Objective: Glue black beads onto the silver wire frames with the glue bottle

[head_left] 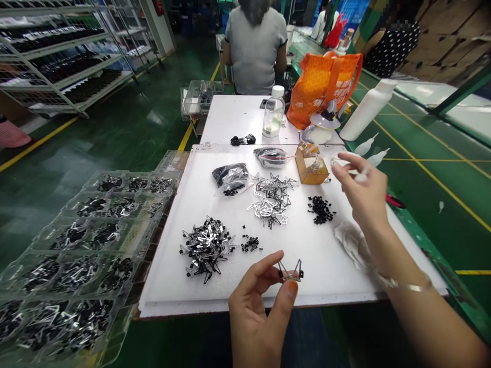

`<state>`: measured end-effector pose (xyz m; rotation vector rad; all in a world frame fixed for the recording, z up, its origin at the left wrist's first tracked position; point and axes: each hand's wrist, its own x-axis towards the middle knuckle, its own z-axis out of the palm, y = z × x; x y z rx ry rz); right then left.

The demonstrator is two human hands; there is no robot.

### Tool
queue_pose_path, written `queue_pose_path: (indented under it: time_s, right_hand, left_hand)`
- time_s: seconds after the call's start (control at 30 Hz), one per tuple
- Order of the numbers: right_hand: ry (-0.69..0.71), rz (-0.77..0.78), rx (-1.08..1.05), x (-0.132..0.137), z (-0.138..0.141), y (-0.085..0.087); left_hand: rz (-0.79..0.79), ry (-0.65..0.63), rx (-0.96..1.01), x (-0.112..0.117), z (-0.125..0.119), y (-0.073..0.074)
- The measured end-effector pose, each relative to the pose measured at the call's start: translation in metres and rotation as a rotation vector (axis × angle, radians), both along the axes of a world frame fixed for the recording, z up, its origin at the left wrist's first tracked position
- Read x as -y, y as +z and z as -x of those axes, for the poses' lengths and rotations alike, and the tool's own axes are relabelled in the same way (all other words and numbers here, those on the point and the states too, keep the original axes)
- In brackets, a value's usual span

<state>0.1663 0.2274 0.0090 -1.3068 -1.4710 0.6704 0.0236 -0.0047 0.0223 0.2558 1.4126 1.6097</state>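
My left hand pinches a small bent metal clip between thumb and fingers, low over the front of the white board. My right hand is raised at the right side, fingers closed on a small white squeeze bottle near an amber box. On the board lie a pile of metal clips with black ends, a second pile of bare clips, and two small heaps of black caps.
Clear plastic trays filled with finished clips stand at the left. A crumpled white cloth lies under my right wrist. Behind are a clear bottle, an orange bag, a white bottle, a seated person and shelving.
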Motion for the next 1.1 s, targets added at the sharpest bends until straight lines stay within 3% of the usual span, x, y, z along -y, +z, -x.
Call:
queue_pose_path:
  time_s: [0.07,0.13,0.3,0.4,0.53,0.6,0.67,0.73,0.87,1.1]
  right_hand:
    - [0.068,0.020,0.137,-0.041,0.003,0.003]
    - [0.125,0.028,0.242,-0.063,0.008,0.005]
    - [0.114,-0.072,0.359,-0.065,0.010,0.008]
    - [0.022,-0.204,0.294,-0.042,0.006,0.015]
    - [-0.154,-0.443,-0.005,0.029,0.009,0.031]
    - [0.002,-0.304,-0.407,0.071,0.012,0.039]
    - [0.102,0.003,-0.468,0.107,0.012,0.043]
    - [0.108,0.085,-0.468,0.130,0.010,0.043]
    - [0.088,0.164,-0.450,0.141,0.005,0.034]
    - [0.139,0.097,-0.484,0.134,0.004,0.031]
  left_hand:
    - [0.014,0.002,0.049,-0.001,0.006,0.000]
    - [0.008,0.018,0.056,-0.002,0.011,-0.001]
    - [0.006,0.027,0.036,-0.002,0.015,-0.003]
    - [-0.001,0.028,-0.028,-0.001,0.012,-0.005]
    - [0.011,0.053,-0.110,0.002,0.007,-0.007]
    - [0.006,0.054,-0.147,0.001,0.005,-0.005]
    - [-0.012,0.069,-0.159,0.000,0.003,-0.002]
    - [-0.037,0.093,-0.156,-0.002,0.002,0.001]
    - [-0.066,0.106,-0.170,-0.003,-0.001,0.005]
    - [-0.067,0.094,-0.183,-0.002,-0.001,0.002]
